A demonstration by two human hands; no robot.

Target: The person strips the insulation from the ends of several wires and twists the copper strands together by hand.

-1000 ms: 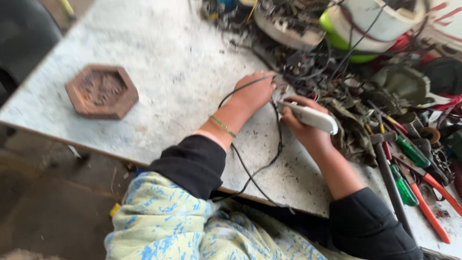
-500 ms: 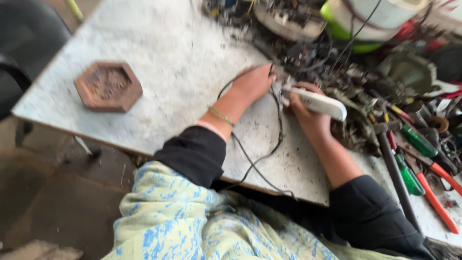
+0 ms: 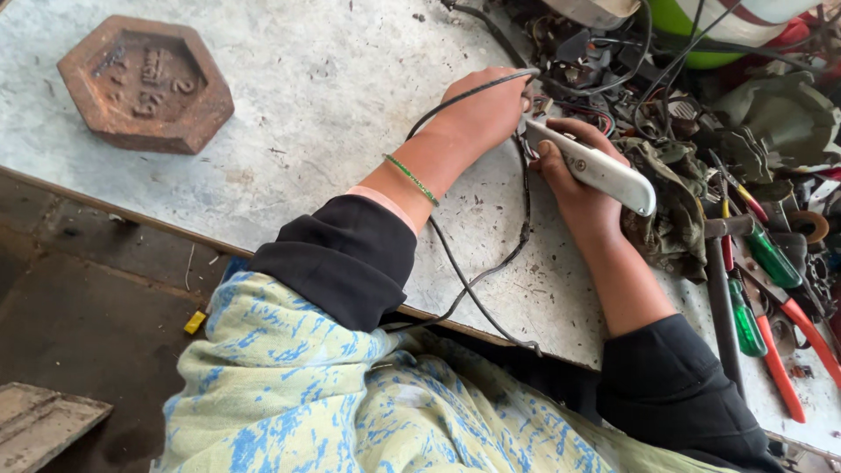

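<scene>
— Fingers (image 3: 561,133) of your right hand (image 3: 583,197) are curled tight around the white utility knife (image 3: 596,166); your thumb presses along its near side and the tip points up toward your other hand.

— And my left?

— Your left hand (image 3: 482,109) is closed too. It pinches the black cable (image 3: 526,219) just where the knife's tip meets it, with the knuckles turned to the camera, so you cannot see how the fingertips sit beneath.

— Where does the cable run?

— It arcs over the back of your left hand, drops between your two wrists, crosses the grey worktop (image 3: 333,96) and slips over the near edge toward your lap.

— What lies around my hands?

— To the right, just beside the knife's butt, is a crumpled olive rag (image 3: 674,219). Past it lie green-handled screwdrivers (image 3: 771,258) and red-handled pliers (image 3: 780,368). Above your hands is a tangle of wires (image 3: 613,70). Far to the left, well apart from both hands, a rusty hexagonal weight (image 3: 144,83) rests flat on the worktop. A thin green bangle (image 3: 412,180) circles your left wrist, just above the black sleeve (image 3: 342,258).
</scene>
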